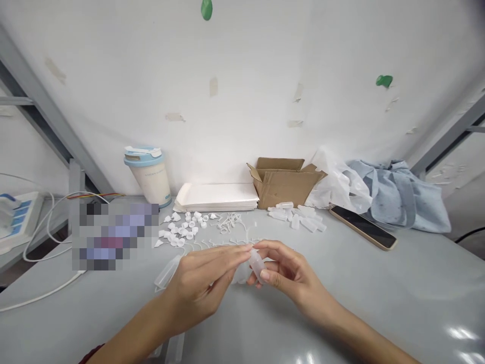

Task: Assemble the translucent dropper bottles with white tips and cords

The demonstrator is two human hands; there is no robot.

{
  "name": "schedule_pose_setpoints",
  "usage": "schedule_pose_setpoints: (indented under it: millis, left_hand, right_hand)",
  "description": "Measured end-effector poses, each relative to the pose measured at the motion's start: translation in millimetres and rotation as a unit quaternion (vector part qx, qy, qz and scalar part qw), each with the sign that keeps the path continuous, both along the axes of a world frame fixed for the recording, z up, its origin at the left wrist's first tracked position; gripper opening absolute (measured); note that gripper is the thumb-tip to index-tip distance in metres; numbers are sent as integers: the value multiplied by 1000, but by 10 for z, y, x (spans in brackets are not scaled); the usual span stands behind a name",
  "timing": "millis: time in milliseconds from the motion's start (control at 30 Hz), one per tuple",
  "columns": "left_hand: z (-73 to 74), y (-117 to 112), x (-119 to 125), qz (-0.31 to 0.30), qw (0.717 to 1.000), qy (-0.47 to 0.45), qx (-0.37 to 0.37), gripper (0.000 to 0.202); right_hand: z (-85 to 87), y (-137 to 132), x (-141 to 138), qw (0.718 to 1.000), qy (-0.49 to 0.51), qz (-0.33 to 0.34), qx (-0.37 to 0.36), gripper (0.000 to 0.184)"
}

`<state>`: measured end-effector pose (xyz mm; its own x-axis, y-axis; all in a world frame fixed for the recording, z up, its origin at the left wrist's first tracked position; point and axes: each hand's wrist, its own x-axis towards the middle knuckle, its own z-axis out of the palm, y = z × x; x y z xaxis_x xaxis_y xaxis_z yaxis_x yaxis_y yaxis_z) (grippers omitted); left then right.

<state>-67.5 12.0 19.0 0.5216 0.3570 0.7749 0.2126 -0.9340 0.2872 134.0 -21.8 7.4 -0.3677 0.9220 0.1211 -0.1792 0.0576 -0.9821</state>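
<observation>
Right hand (293, 273) pinched around translucent bottle (257, 265), probably steadying it for left hand (204, 273), fingers together at its top; left grip can't tell. White caps (183, 232) beyond left hand, loose bottles (308, 224) beyond right, likely grouped for reach.

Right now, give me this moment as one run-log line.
right hand: gripping translucent bottle | left hand: at bottle's upper end | white caps: loose, left of open cardboard box

Left sleeve (90, 353), apparently dark red
</observation>
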Motion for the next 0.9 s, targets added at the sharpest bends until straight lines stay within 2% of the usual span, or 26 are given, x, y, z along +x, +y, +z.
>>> schedule_pose_setpoints:
  millis: [433, 533, 633, 767, 900]
  left_hand:
    - [-1, -15, 7, -1, 1000, 4, 19, 40]
    - [19, -25, 38, -5, 1000, -5, 5, 37]
    - [19, -24, 47, 23, 999, -17, -18, 33]
    - [-9, -8, 38, 55, 997, 29, -41, 36]
    - [-46, 27, 29, 38, 997, 61, -15, 42]
  right_hand:
    - [-3, 30, 23, 999, -9, -41, -9, 29]
    - [3, 40, 35, 999, -10, -35, -5, 30]
    - [8, 45, 34, 999, -12, -32, -2, 31]
    - [15, 41, 25, 1000, -12, -28, 1, 33]
    - [22, 35, 17, 1000, -9, -22, -1, 31]
